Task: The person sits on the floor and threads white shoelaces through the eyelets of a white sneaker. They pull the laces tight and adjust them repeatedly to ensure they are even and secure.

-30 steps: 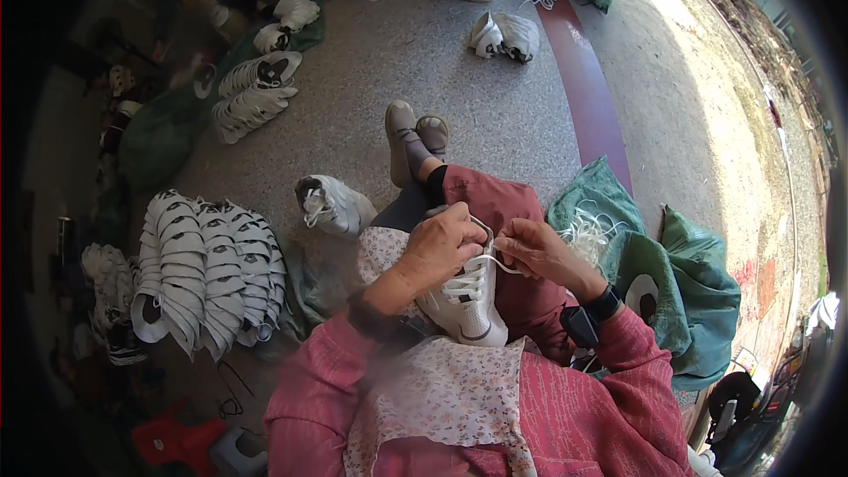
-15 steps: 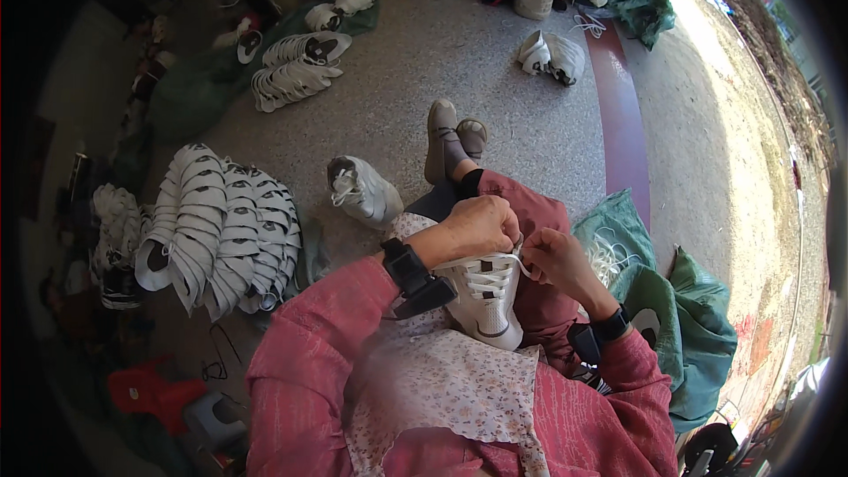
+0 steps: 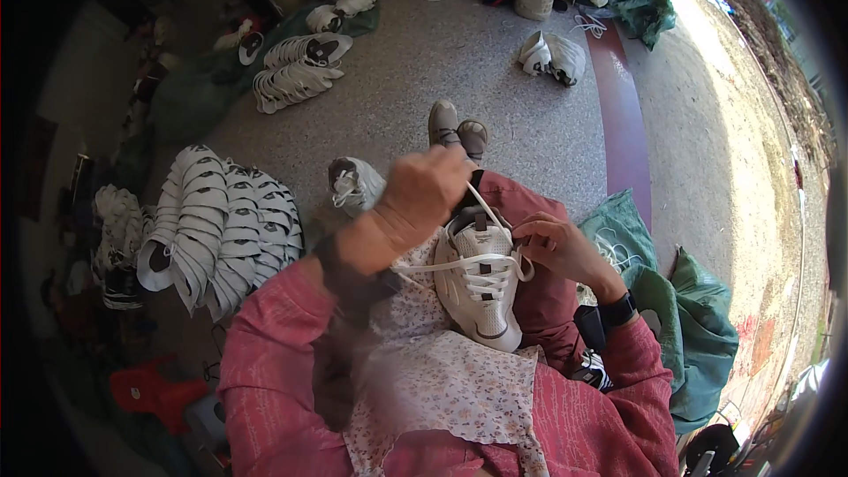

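Observation:
A white shoe (image 3: 484, 321) lies on my lap with its toe toward me. Its front is threaded with a white shoelace (image 3: 488, 286). My left hand (image 3: 413, 203) is raised above the shoe's left side, closed and slightly blurred, drawing one end of the lace taut from the upper eyelets. Another length of the lace stretches left across the shoe onto my apron (image 3: 459, 389). By the shoe's upper right eyelets, my right hand (image 3: 556, 252) has its fingers bent together at the lace. What its fingertips grip is partly hidden.
Stacked white shoe uppers (image 3: 216, 230) stand to the left, with another row (image 3: 296, 79) beyond. A laced white shoe (image 3: 353, 185) sits by my legs. Green sacks (image 3: 698, 336) and loose white laces (image 3: 617, 252) are at right. A white pair (image 3: 554, 57) lies farther off.
My left hand has moved up and left from the shoe's top, pulling a lace end out long. My right hand remains beside the eyelets. The shoe's opening now shows.

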The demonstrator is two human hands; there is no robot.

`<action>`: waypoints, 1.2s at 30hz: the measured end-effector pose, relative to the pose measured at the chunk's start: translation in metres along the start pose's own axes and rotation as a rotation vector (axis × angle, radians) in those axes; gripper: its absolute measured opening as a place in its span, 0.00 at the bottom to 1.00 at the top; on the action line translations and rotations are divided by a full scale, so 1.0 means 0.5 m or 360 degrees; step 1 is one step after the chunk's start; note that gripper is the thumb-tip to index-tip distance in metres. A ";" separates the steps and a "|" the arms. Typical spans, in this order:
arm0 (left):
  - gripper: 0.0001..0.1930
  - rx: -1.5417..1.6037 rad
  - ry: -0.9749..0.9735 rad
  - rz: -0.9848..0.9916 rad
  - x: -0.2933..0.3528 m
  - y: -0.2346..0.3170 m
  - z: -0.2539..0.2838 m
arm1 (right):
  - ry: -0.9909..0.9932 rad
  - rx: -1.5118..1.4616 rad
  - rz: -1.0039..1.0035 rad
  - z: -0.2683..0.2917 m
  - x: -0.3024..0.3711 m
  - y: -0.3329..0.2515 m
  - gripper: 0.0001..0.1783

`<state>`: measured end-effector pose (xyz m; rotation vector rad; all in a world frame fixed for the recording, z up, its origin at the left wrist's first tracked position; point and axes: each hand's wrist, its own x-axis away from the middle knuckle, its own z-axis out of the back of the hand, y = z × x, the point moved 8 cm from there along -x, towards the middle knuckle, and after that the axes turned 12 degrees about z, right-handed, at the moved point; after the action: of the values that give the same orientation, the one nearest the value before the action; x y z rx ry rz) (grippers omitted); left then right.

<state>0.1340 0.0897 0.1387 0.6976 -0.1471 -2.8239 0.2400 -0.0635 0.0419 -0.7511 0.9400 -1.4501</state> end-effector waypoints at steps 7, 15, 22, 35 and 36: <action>0.05 0.0098 0.0021 0.0771 0.070 -0.211 0.073 | -0.0043 -0.0147 -0.0056 -0.001 0.000 0.028 0.13; 0.14 0.0625 -0.0412 0.0350 0.267 -0.097 -0.064 | 0.0197 -0.0083 0.0197 0.014 0.022 -0.010 0.11; 0.18 0.1955 -0.1047 0.1043 0.254 -0.126 -0.095 | 0.0122 0.0522 0.0392 -0.013 0.010 -0.051 0.07; 0.08 0.0961 -0.0224 0.0655 0.149 -0.090 -0.036 | 0.0165 0.0492 0.0246 -0.022 0.027 -0.024 0.05; 0.09 0.1008 -0.0269 0.0632 0.147 -0.076 -0.040 | 0.0189 0.0388 0.0102 -0.021 0.030 -0.016 0.06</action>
<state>0.0728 0.1076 0.0824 0.4624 -1.1082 -2.4272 0.2255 -0.0774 0.0431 -0.4559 0.8494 -1.5322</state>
